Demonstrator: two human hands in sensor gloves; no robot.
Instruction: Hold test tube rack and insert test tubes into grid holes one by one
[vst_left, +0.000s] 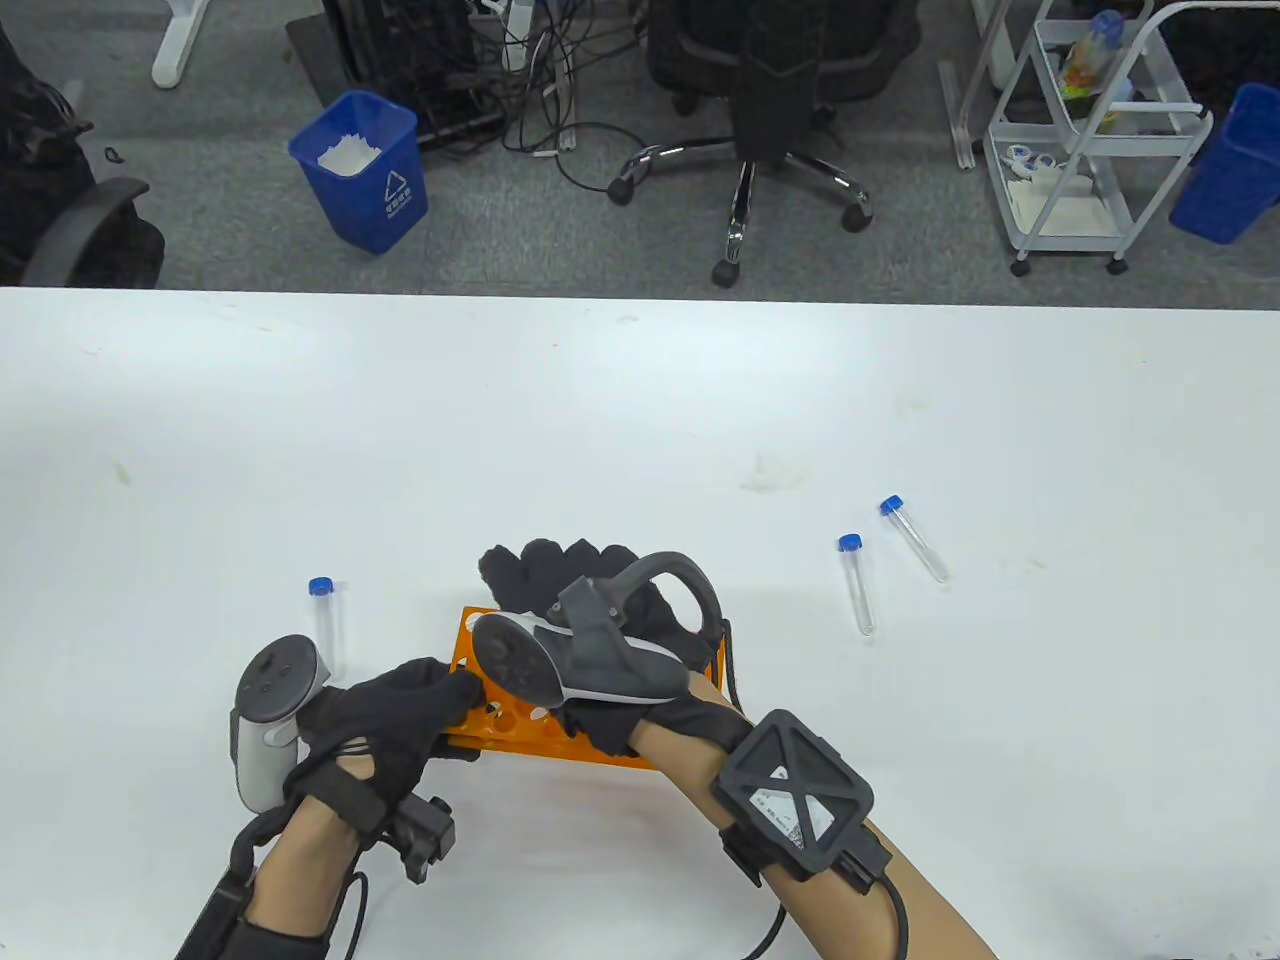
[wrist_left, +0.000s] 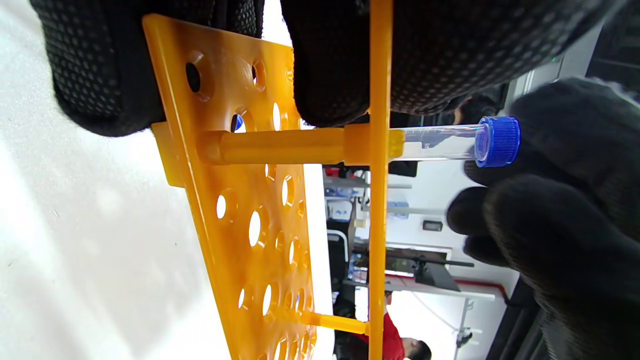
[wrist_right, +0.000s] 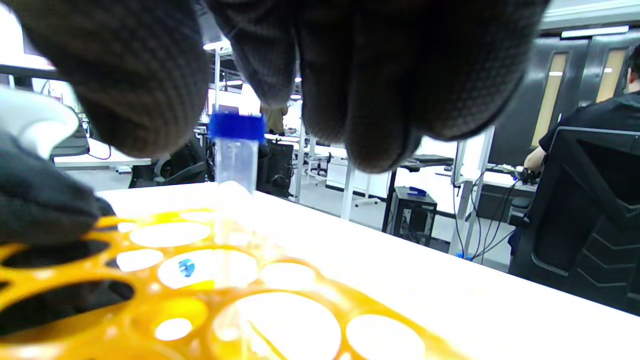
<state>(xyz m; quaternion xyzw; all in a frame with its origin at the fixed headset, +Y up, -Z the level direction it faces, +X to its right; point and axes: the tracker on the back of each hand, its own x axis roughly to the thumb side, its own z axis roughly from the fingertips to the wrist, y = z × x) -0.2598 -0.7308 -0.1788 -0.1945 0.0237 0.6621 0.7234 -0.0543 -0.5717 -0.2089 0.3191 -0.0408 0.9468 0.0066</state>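
The rack (vst_left: 560, 735) sits under my hands, one loose tube (vst_left: 325, 625) to its left, two tubes (vst_left: 858, 585) well to its right.

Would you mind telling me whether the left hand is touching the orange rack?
Touching. In the left wrist view the left hand has its gloved fingers wrapped over the orange rack plates; the table view shows it gripping the rack's left end.

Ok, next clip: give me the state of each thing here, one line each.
Orange rack: on the table, gripped at its left end by the left hand.
Tube in rack: standing in a hole, blue cap on.
Right hand: over the rack, fingers just above that tube's cap.
Tube left of rack: lying on the table, capped.
Two tubes at right: lying loose, capped.
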